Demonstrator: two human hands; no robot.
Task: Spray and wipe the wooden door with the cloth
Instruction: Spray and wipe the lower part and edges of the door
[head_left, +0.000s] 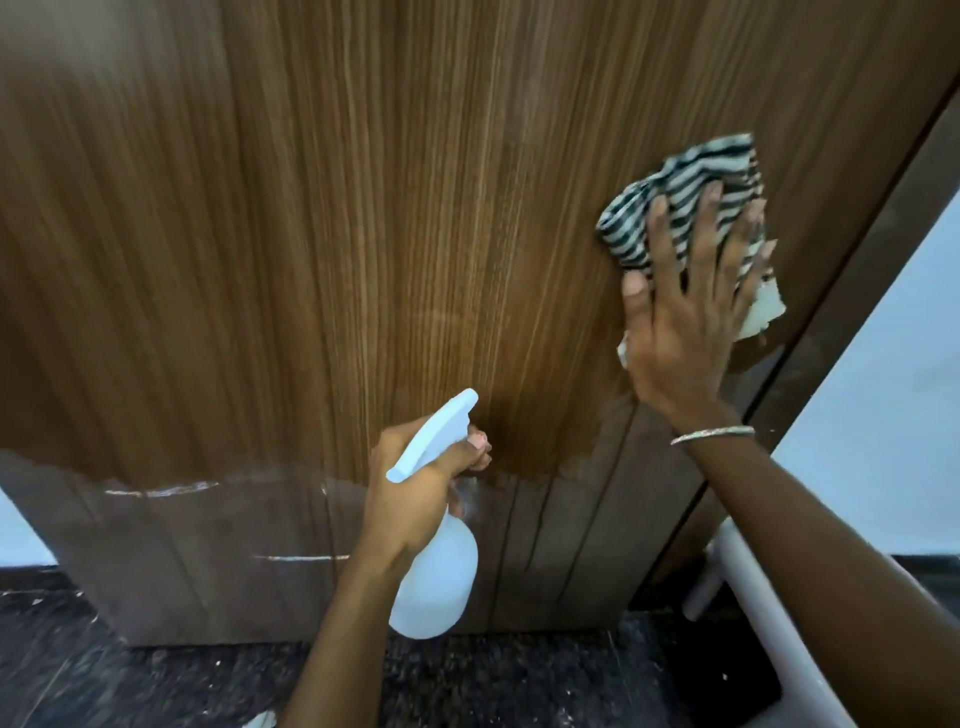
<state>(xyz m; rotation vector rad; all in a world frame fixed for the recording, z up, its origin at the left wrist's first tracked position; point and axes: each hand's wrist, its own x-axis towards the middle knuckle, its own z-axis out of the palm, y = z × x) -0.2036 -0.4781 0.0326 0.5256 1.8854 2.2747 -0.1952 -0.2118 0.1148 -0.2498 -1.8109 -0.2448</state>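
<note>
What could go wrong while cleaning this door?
The cloth is only pressed flat against the door by the right hand, so it might slip and drop. Spray from the bottle in the left hand could run down onto the floor and make it slippery.

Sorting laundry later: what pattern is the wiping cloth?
Dark and white stripes on the cloth, seen in the head view.
</note>
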